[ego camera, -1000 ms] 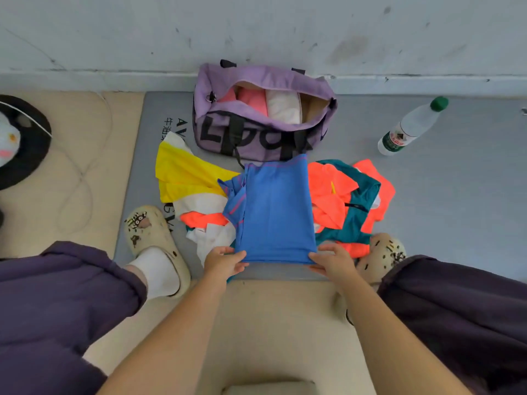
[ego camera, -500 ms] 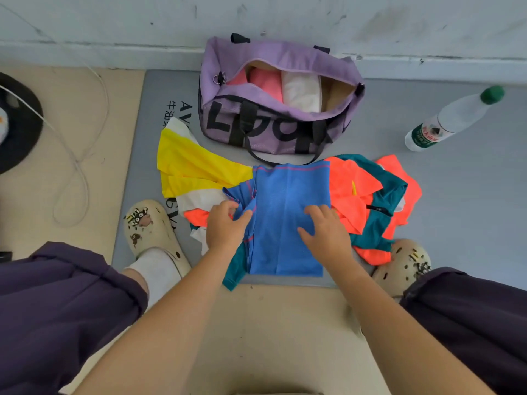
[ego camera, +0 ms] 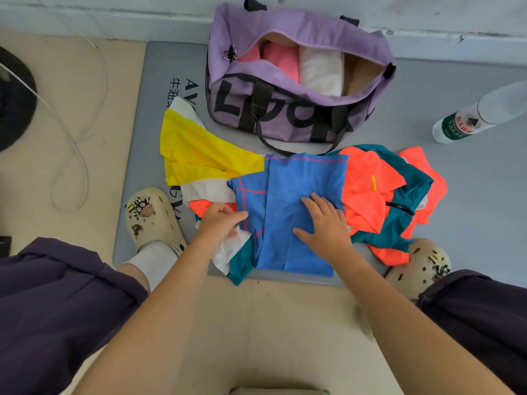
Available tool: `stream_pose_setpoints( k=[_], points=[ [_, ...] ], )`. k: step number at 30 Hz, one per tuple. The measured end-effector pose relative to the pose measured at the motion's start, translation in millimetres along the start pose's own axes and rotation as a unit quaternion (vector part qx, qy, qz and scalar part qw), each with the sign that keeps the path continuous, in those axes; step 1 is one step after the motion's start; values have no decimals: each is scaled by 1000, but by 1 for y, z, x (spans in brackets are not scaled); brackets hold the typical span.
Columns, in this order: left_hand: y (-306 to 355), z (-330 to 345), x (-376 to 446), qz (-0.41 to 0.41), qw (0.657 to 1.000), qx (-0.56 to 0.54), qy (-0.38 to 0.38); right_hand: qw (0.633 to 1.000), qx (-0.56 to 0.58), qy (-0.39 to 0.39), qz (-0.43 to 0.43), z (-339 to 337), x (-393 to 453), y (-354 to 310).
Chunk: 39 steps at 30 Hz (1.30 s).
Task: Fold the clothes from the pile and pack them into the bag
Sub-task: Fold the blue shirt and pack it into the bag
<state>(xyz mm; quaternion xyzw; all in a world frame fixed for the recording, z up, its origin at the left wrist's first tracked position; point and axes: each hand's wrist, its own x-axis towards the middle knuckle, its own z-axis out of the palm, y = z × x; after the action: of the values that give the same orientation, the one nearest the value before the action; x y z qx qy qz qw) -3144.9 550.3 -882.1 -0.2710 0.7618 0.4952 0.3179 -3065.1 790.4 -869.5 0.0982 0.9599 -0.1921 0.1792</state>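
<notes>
A blue shirt [ego camera: 296, 189] lies folded lengthwise on top of the clothes pile on the grey mat [ego camera: 148, 155]. My right hand [ego camera: 325, 226] rests flat on its middle, fingers spread. My left hand [ego camera: 219, 223] pinches the shirt's left sleeve edge. Behind it stands the open purple bag [ego camera: 285, 109], with folded pink and white clothes inside. A yellow and white garment [ego camera: 199, 155] lies at the left of the pile, orange and teal garments [ego camera: 385, 195] at the right.
A plastic water bottle [ego camera: 479, 112] lies on the mat at the right. My two cream clogs [ego camera: 154, 220] flank the pile. A white cable [ego camera: 74, 132] loops over the beige floor at the left, beside a dark round object [ego camera: 14, 101].
Both hands moved up from the shirt's near hem: the right onto its middle, the left to the left sleeve. The view has shifted closer to the pile and bag.
</notes>
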Motion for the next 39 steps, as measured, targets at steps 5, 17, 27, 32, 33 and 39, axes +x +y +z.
stream_pose_setpoints(
  k=[5, 17, 27, 32, 33, 39],
  points=[
    [12, 17, -3, 28, 998, 45, -43, 1000, 2, 8, 9, 3, 2, -3],
    [7, -6, -1, 32, 991, 96, 90, 1000, 3, 10, 11, 4, 2, -2],
    [38, -2, 19, 244, 930, 253, 106, 1000, 10, -6, 11, 3, 5, 0],
    [37, -3, 9, 313, 904, 251, 149, 1000, -2, 1, 10, 3, 4, 0],
    [36, -2, 8, 310, 906, 249, 145, 1000, -4, 1, 10, 4, 4, -1],
    [28, -3, 10, 278, 905, 287, 149, 1000, 1, -4, 8, 3, 4, -1]
  ],
)
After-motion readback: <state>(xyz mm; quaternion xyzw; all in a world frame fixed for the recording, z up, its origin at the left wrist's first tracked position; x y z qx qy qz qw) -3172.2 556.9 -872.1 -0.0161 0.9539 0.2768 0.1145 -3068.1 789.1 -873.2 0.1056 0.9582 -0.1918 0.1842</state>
